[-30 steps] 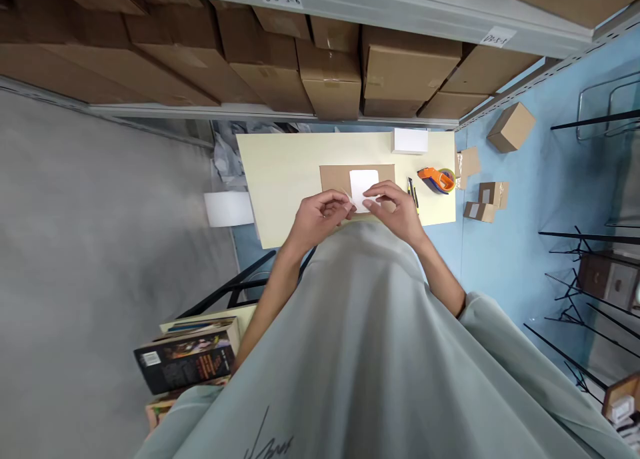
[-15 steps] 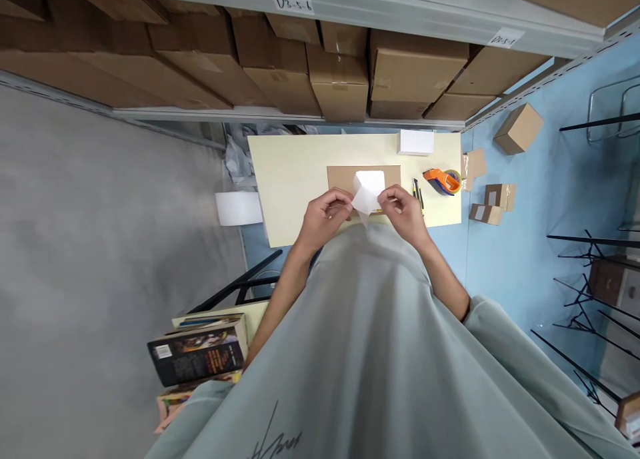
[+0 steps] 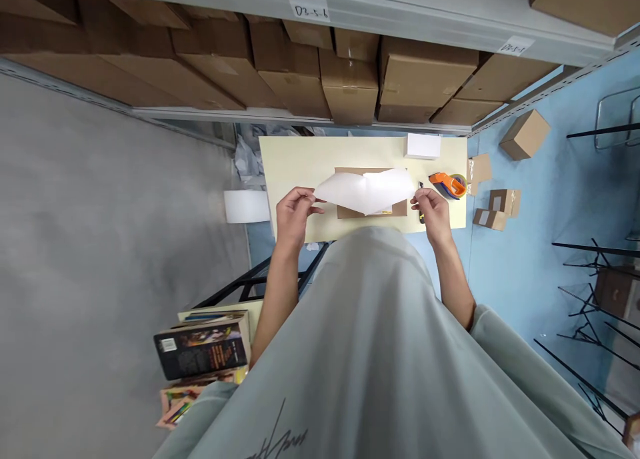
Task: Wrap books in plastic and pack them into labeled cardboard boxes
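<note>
A thin white sheet of paper [image 3: 367, 189] is stretched between my two hands above the table. My left hand [image 3: 296, 214] pinches its left corner, and my right hand [image 3: 432, 209] pinches the right one. Creases cross the sheet near its middle. Beneath it lies a flat brown piece of cardboard [image 3: 347, 213], partly covered, with a small yellow-marked item [image 3: 387, 210] just showing under the sheet's lower edge. A black and yellow cutter [image 3: 421, 216] lies under my right hand, mostly hidden by it.
On the pale yellow table [image 3: 290, 156] are a white box [image 3: 423, 146] and an orange tape dispenser [image 3: 449, 184]. A shelf of brown boxes [image 3: 350, 79] hangs over the far edge. Cardboard boxes [image 3: 505, 199] lie on the blue floor at right; books [image 3: 203, 346] stand at lower left.
My hands have moved apart, left and right, and the folded white paper has opened out into a wide sheet between them. The whole view has shifted slightly.
</note>
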`<action>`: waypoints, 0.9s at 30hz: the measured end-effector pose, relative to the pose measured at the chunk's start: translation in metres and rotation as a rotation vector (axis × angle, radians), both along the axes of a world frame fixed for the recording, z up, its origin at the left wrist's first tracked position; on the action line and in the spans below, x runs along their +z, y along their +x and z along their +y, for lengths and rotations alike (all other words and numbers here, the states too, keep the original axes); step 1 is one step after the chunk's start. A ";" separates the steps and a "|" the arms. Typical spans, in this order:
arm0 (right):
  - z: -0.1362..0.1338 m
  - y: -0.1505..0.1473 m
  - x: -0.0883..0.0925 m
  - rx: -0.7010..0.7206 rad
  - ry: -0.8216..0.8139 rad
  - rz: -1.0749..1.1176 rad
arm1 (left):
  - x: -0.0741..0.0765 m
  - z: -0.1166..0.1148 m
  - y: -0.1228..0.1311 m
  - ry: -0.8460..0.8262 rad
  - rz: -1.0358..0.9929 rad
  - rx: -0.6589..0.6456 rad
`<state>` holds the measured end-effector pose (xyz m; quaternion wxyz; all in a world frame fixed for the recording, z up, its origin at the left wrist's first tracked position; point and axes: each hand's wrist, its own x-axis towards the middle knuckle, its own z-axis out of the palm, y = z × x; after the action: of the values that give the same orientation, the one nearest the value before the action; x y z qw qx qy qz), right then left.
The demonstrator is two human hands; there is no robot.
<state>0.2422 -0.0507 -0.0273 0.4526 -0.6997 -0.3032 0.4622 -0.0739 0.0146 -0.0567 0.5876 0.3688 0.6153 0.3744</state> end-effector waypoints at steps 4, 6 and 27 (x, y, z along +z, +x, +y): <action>0.004 0.001 0.000 -0.057 0.000 0.009 | -0.012 0.000 -0.019 -0.013 0.045 0.135; 0.009 -0.001 0.001 -0.074 0.001 -0.003 | -0.017 0.001 -0.034 -0.009 0.041 0.226; 0.012 -0.114 0.040 -0.077 -0.082 0.037 | -0.021 0.160 -0.221 0.007 0.299 0.227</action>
<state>0.1280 -0.0387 0.0124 0.4465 -0.7201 -0.2484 0.4694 -0.2946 0.1741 -0.0777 0.4424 0.3507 0.7319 0.3815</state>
